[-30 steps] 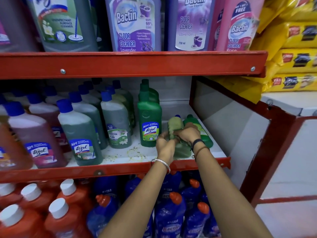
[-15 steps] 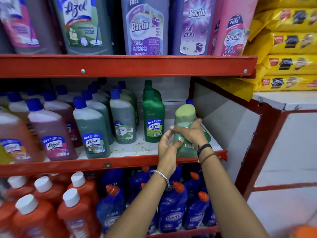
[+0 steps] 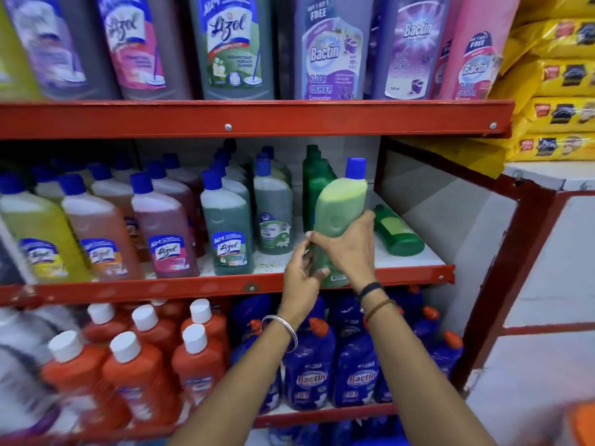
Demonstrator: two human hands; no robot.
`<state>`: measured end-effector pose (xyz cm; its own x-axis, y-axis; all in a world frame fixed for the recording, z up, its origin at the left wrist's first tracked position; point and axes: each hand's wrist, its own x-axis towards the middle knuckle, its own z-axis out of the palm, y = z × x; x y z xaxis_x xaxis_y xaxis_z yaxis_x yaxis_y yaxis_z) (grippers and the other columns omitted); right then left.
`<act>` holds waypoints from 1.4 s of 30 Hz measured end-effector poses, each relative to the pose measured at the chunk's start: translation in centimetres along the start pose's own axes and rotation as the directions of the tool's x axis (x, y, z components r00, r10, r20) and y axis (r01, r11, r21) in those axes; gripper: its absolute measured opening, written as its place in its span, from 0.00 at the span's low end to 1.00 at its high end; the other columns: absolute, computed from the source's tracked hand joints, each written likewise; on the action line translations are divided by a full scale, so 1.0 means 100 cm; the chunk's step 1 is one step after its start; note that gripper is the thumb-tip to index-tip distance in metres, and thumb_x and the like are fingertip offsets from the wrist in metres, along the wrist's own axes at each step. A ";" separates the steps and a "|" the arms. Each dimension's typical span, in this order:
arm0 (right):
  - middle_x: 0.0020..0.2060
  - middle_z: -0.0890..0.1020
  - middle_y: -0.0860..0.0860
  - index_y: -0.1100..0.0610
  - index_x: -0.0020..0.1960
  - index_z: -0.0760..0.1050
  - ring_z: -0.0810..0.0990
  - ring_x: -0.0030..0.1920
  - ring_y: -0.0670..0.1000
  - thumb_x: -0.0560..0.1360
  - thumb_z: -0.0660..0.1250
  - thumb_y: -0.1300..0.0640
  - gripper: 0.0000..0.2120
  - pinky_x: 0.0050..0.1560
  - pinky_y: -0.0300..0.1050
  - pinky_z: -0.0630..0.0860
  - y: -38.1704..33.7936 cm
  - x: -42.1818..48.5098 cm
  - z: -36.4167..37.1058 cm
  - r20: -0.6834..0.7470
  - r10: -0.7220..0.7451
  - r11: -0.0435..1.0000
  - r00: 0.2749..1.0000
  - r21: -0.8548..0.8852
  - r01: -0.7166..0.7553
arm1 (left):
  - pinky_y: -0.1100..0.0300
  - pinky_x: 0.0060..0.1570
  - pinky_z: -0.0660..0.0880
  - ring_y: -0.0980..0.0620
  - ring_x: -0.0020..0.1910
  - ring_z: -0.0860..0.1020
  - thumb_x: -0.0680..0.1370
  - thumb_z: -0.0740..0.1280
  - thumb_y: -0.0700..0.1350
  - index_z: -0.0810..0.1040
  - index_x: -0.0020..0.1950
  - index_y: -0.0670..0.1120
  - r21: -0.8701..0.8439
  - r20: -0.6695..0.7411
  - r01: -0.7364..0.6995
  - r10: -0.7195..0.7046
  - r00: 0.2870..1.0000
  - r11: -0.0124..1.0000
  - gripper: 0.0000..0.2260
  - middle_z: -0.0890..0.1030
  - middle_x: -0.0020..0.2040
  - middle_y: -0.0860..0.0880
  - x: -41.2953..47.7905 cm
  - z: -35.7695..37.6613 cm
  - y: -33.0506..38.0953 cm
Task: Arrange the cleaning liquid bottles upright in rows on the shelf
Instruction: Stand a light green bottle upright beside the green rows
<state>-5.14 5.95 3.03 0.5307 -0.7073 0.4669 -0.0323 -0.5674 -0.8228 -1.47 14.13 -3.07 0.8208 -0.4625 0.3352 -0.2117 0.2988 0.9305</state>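
Both hands hold one light green bottle (image 3: 339, 217) with a blue cap (image 3: 355, 167). The bottle stands almost upright, tipped a little to the left, at the front of the middle shelf (image 3: 225, 286). Its bottom is at the shelf's red front edge, but I cannot tell if it rests on the shelf or is lifted just above it.

The right hand (image 3: 349, 249) wraps around the middle of the bottle, with fingers closed on it. The left hand (image 3: 301, 275) holds the lower left side of the same bottle, and its fingers curl onto it too. The left wrist has a silver bangle (image 3: 280, 329). The right wrist has a black band (image 3: 370, 289) and a thin brown one.

Just right of the held bottle, a dark green bottle (image 3: 397, 231) lies on its side on the shelf. Just behind the held bottle, a row of dark green bottles (image 3: 317, 188) stands upright. Left of the held bottle, more bottles stand in rows: grey-green ones (image 3: 227, 233), then pink (image 3: 164, 233), orange-brown (image 3: 96, 239) and yellow ones (image 3: 38, 239), all with blue caps.

Below the held bottle, the lower shelf holds blue bottles (image 3: 310, 375) and orange bottles with white caps (image 3: 128, 381). Above it, big bottles (image 3: 328, 53) fill the top shelf.
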 end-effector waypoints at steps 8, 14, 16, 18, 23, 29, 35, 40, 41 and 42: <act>0.57 0.72 0.55 0.59 0.61 0.60 0.74 0.56 0.54 0.57 0.79 0.46 0.42 0.48 0.42 0.71 -0.024 -0.006 0.064 0.004 -0.049 0.997 0.999 0.056 0.048 | 0.44 0.66 0.71 0.52 0.64 0.74 0.68 0.58 0.24 0.66 0.69 0.45 0.112 -0.135 -0.042 0.057 0.989 0.993 0.32 0.75 0.64 0.49 0.033 -0.057 -0.007; 0.53 0.73 0.54 0.58 0.56 0.61 0.76 0.53 0.56 0.56 0.79 0.44 0.40 0.48 0.50 0.76 -0.013 0.002 0.089 0.040 -0.016 0.999 0.999 0.051 0.014 | 0.44 0.65 0.71 0.52 0.65 0.74 0.65 0.58 0.26 0.68 0.67 0.48 0.169 -0.164 0.016 0.013 0.986 0.985 0.32 0.76 0.65 0.47 0.055 -0.071 -0.029; 0.52 0.73 0.54 0.58 0.55 0.61 0.76 0.52 0.56 0.56 0.79 0.44 0.39 0.48 0.51 0.76 -0.008 0.003 0.093 0.043 -0.017 0.998 0.999 0.054 0.015 | 0.48 0.66 0.71 0.53 0.64 0.75 0.66 0.58 0.25 0.69 0.66 0.48 0.182 -0.168 0.028 0.003 0.986 0.983 0.31 0.77 0.64 0.49 0.058 -0.072 -0.033; 0.54 0.72 0.55 0.58 0.57 0.62 0.74 0.53 0.54 0.57 0.79 0.44 0.39 0.48 0.49 0.75 -0.005 0.006 0.095 0.040 -0.009 0.998 0.999 0.063 0.007 | 0.52 0.65 0.72 0.53 0.62 0.75 0.67 0.59 0.25 0.70 0.65 0.48 0.194 -0.156 0.032 -0.001 0.988 0.980 0.31 0.77 0.61 0.52 0.060 -0.071 -0.030; 0.58 0.65 0.57 0.61 0.63 0.65 0.69 0.53 0.54 0.63 0.76 0.43 0.38 0.54 0.42 0.68 0.007 0.007 0.095 0.016 0.008 1.000 1.000 0.028 -0.008 | 0.53 0.66 0.70 0.53 0.62 0.75 0.68 0.61 0.25 0.69 0.66 0.45 0.226 -0.116 0.045 -0.019 0.993 0.973 0.28 0.76 0.60 0.53 0.062 -0.069 -0.029; 0.60 0.74 0.55 0.58 0.67 0.61 0.76 0.57 0.54 0.63 0.73 0.38 0.42 0.58 0.47 0.75 0.009 0.002 0.088 0.046 0.028 0.993 0.999 0.115 -0.033 | 0.60 0.66 0.66 0.60 0.65 0.68 0.70 0.60 0.27 0.64 0.72 0.46 0.262 -0.145 0.051 -0.013 0.989 0.964 0.32 0.69 0.65 0.57 0.045 -0.063 -0.030; 0.55 0.75 0.52 0.56 0.59 0.66 0.76 0.55 0.50 0.61 0.75 0.39 0.35 0.51 0.39 0.75 0.006 0.005 0.087 0.159 0.061 0.978 0.985 0.189 -0.091 | 0.49 0.64 0.73 0.44 0.66 0.73 0.72 0.54 0.28 0.59 0.73 0.54 0.328 -0.148 0.040 0.010 0.989 0.944 0.33 0.71 0.70 0.48 0.022 -0.054 -0.024; 0.56 0.77 0.54 0.55 0.61 0.70 0.78 0.55 0.52 0.61 0.75 0.41 0.35 0.56 0.50 0.77 0.012 0.011 0.088 0.150 0.090 0.969 0.985 0.216 -0.122 | 0.51 0.63 0.72 0.38 0.65 0.72 0.74 0.54 0.29 0.63 0.72 0.52 0.341 -0.119 0.049 -0.009 0.993 0.939 0.30 0.70 0.71 0.49 0.009 -0.050 -0.021; 0.54 0.79 0.54 0.56 0.61 0.70 0.79 0.53 0.52 0.62 0.75 0.43 0.32 0.55 0.49 0.78 0.012 0.011 0.087 0.148 0.096 0.959 0.984 0.251 -0.132 | 0.58 0.63 0.71 0.42 0.66 0.72 0.74 0.54 0.29 0.65 0.71 0.51 0.346 -0.104 0.042 -0.006 0.995 0.937 0.29 0.70 0.70 0.51 0.009 -0.053 -0.020; 0.53 0.80 0.53 0.57 0.60 0.70 0.80 0.53 0.52 0.65 0.75 0.47 0.29 0.54 0.48 0.78 0.013 0.012 0.086 0.141 0.110 0.945 0.984 0.293 -0.147 | 0.65 0.64 0.68 0.48 0.67 0.72 0.74 0.54 0.29 0.67 0.70 0.50 0.354 -0.080 0.026 0.003 0.997 0.935 0.27 0.71 0.68 0.53 0.010 -0.055 -0.019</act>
<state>2.69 7.99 -0.30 0.6379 -0.6989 0.3234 0.1396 -0.3080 -0.9411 2.67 17.73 -5.28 0.8599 -0.3935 0.3251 -0.3645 -0.0276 0.9308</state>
